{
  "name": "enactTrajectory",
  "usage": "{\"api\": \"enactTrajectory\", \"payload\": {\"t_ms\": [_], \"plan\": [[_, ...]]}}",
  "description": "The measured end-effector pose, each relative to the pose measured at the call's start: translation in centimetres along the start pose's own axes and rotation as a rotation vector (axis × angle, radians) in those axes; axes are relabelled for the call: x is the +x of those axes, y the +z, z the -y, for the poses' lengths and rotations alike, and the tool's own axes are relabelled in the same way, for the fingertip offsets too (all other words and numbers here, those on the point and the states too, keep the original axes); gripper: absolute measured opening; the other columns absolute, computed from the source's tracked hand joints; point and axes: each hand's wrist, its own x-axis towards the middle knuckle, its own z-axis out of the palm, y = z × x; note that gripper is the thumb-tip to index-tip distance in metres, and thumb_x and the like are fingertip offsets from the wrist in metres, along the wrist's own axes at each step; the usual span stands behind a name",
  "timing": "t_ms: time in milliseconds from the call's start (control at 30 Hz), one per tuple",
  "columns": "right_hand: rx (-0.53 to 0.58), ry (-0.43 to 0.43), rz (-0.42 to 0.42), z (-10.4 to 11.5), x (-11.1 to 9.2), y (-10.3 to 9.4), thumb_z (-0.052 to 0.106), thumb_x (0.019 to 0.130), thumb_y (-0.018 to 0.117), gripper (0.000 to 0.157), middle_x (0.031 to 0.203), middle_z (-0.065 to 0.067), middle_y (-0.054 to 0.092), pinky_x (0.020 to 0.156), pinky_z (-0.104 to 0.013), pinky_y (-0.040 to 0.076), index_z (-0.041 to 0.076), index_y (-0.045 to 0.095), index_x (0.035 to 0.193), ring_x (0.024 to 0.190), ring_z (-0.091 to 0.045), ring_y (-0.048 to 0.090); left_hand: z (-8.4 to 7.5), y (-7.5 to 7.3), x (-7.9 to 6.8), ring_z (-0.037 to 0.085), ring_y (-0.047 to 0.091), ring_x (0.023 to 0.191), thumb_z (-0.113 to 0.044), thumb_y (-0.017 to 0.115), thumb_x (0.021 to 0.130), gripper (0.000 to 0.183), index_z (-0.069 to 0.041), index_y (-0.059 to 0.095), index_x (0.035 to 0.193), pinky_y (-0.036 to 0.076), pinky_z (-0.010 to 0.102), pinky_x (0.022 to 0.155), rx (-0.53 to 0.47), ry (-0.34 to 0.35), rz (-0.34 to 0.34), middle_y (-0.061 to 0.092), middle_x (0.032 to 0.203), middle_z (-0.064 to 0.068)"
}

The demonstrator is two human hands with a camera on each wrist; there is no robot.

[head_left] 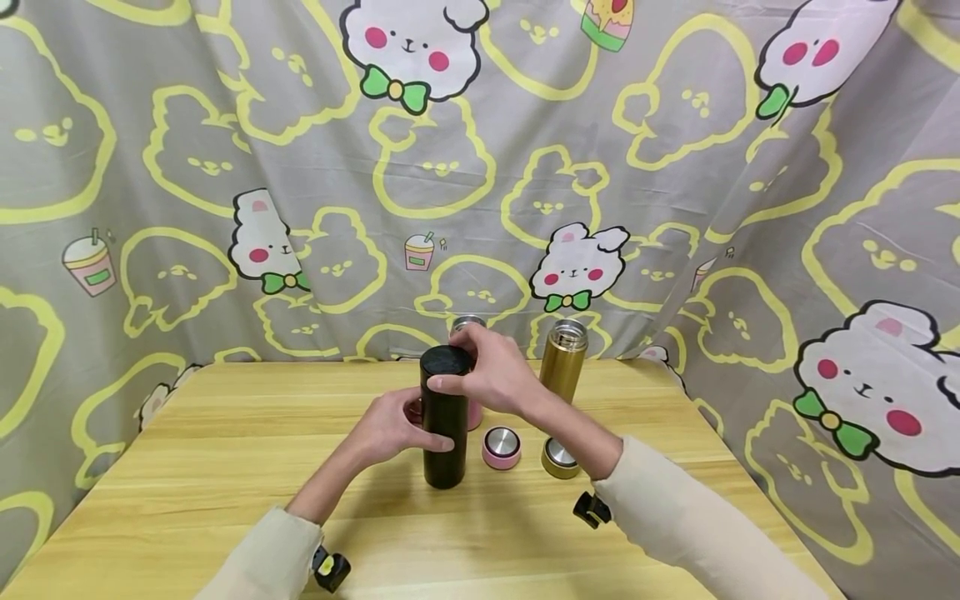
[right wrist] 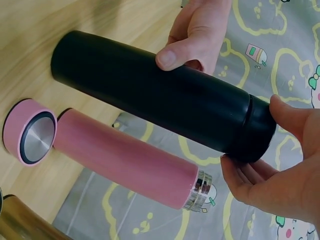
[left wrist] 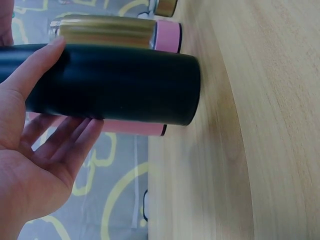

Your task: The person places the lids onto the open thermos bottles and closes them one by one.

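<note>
A black thermos bottle (head_left: 444,450) stands upright over the table, its lid (right wrist: 252,131) on top with a thin seam below it. My left hand (head_left: 390,427) grips the bottle's body around the middle, thumb across the near side. With thumb and fingers, my right hand (head_left: 495,371) holds the lid from both sides. Behind the black bottle is a pink thermos bottle (right wrist: 130,155), lidless, its steel neck bare. A gold thermos bottle (head_left: 561,367), also without a lid, stands to the right.
A pink lid (head_left: 501,448) lies on the wooden table (head_left: 225,467), right of the black bottle. Beside it is a gold lid (head_left: 558,460), partly under my right forearm. A patterned curtain (head_left: 465,217) hangs behind the table and at its sides.
</note>
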Motion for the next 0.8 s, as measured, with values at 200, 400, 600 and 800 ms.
{"api": "enactTrajectory", "payload": {"t_ms": [200,400,600,800], "plan": [[0.008,-0.008,-0.02,-0.3,0.0,0.2,0.039,0.079,0.086,0.055,0.103,0.0,0.071,0.084,-0.035,0.053,0.013,0.062,0.12,0.092,-0.015,0.066,0.0,0.0,0.0,0.013,0.069,0.09,-0.042,0.095,0.065,0.061,-0.024,0.069,0.117,0.056,0.036,0.083,0.0,0.004,0.002,0.074,0.099,-0.005],[0.002,0.008,0.003,-0.2,-0.1,0.1,0.04,0.079,0.086,0.056,0.104,-0.002,0.069,0.085,-0.037,0.053,0.013,0.061,0.122,0.094,-0.017,0.065,0.0,0.0,0.0,0.013,0.07,0.09,-0.041,0.095,0.065,0.06,-0.024,0.069,0.117,0.056,0.036,0.082,-0.002,0.005,0.003,0.074,0.098,-0.005],[0.052,0.064,0.105,0.2,0.1,-0.4,0.04,0.081,0.084,0.078,0.132,-0.01,0.064,0.102,-0.044,0.049,0.01,0.049,0.144,0.117,-0.025,0.063,0.1,0.0,-0.1,0.013,0.07,0.09,-0.043,0.096,0.064,0.062,-0.023,0.069,0.117,0.056,0.036,0.082,-0.003,0.002,0.003,0.075,0.098,-0.005],[0.108,0.067,0.204,0.6,0.5,-1.0,0.026,0.086,0.08,0.071,0.144,-0.008,0.058,0.108,-0.043,0.046,0.014,0.048,0.149,0.126,-0.024,0.059,0.1,-0.1,0.1,0.014,0.069,0.09,-0.042,0.096,0.064,0.061,-0.023,0.069,0.115,0.056,0.037,0.082,0.001,0.009,0.001,0.074,0.099,-0.005]]}}
